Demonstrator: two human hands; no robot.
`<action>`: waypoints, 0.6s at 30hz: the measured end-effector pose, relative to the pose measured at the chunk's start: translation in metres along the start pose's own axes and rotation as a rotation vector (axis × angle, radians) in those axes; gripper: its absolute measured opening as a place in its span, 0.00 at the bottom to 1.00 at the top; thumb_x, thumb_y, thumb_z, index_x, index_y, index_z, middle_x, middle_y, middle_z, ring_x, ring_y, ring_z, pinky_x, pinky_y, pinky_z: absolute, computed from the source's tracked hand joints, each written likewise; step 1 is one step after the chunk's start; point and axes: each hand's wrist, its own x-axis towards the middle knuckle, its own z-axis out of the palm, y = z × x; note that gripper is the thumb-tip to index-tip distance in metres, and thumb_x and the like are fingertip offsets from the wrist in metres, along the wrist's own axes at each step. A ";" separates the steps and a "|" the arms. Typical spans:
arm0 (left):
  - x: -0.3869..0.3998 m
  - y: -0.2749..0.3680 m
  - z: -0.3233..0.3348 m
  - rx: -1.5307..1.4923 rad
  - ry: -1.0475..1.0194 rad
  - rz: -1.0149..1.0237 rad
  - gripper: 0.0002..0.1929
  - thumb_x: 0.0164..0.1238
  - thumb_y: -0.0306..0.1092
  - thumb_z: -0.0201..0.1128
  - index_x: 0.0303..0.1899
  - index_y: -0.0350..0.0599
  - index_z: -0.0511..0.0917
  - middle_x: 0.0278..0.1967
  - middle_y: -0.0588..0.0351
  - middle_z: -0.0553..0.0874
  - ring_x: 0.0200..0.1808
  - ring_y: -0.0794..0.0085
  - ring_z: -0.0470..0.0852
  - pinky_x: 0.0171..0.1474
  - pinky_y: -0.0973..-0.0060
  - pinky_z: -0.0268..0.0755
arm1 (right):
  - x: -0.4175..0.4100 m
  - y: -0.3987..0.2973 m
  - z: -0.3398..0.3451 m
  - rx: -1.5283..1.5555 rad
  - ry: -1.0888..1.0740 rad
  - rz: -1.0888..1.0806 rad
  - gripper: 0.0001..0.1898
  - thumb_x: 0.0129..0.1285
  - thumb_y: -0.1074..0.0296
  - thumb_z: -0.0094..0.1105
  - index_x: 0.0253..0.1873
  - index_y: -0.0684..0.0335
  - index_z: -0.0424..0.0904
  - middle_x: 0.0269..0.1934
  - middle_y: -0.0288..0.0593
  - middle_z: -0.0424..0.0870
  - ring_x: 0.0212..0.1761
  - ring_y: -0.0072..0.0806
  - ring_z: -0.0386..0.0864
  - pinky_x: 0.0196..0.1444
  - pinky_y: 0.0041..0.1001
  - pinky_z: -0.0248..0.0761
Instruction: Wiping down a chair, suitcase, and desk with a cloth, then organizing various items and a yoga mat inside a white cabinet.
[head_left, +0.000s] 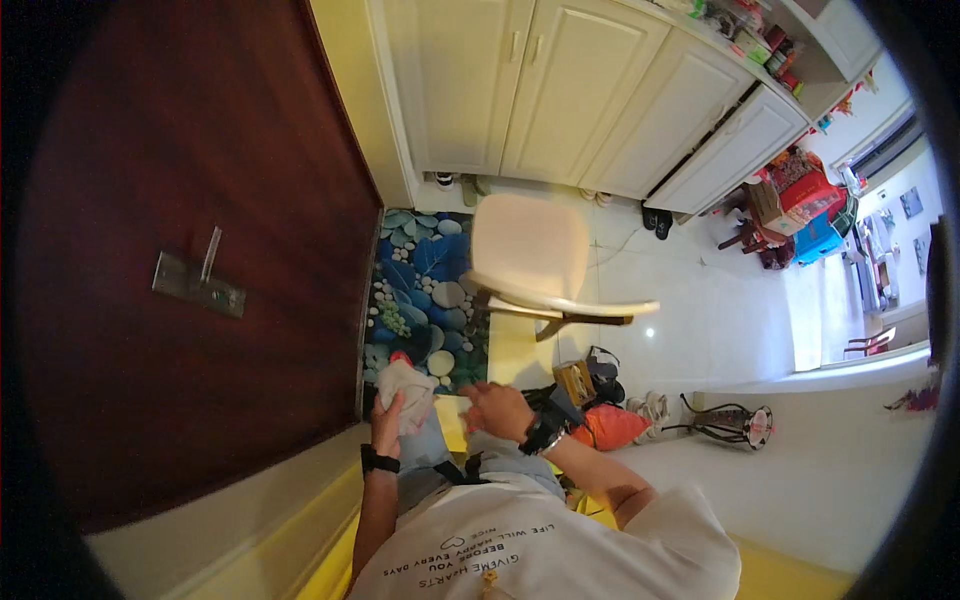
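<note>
A crumpled white cloth is gripped in my left hand, low in front of my body, with a small red patch showing at its top edge. To its right, my right hand is raised with its fingers bent and slightly blurred; whether it holds anything is unclear. Beyond both hands stands a chair with a cream seat, its curved back toward me. The chair is partly over a blue floor mat printed with pebbles and leaves.
A dark red door with a metal handle is at left. White cabinets line the far side, with shoes beneath. An orange-red bag, a small box, shoes and a black metal stand are at right.
</note>
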 end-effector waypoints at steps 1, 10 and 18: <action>0.017 0.010 0.007 0.005 -0.004 0.001 0.19 0.63 0.36 0.58 0.53 0.39 0.68 0.47 0.53 0.77 0.45 0.70 0.78 0.47 0.74 0.71 | 0.009 -0.002 0.007 -0.063 -0.044 -0.034 0.19 0.58 0.55 0.54 0.49 0.60 0.69 0.37 0.50 0.76 0.37 0.43 0.77 0.36 0.38 0.71; 0.190 0.108 0.047 0.633 -0.356 0.126 0.23 0.61 0.35 0.59 0.55 0.37 0.66 0.48 0.53 0.77 0.48 0.69 0.75 0.50 0.73 0.68 | 0.154 -0.019 0.005 -0.105 -0.147 0.146 0.21 0.58 0.52 0.53 0.53 0.55 0.68 0.38 0.45 0.77 0.39 0.40 0.77 0.38 0.36 0.71; 0.290 0.202 0.090 0.630 -0.474 0.014 0.23 0.60 0.36 0.60 0.54 0.36 0.66 0.47 0.52 0.77 0.47 0.70 0.75 0.49 0.75 0.67 | 0.219 -0.028 -0.068 0.065 0.002 0.506 0.24 0.60 0.47 0.48 0.54 0.56 0.68 0.40 0.48 0.77 0.42 0.42 0.76 0.40 0.37 0.71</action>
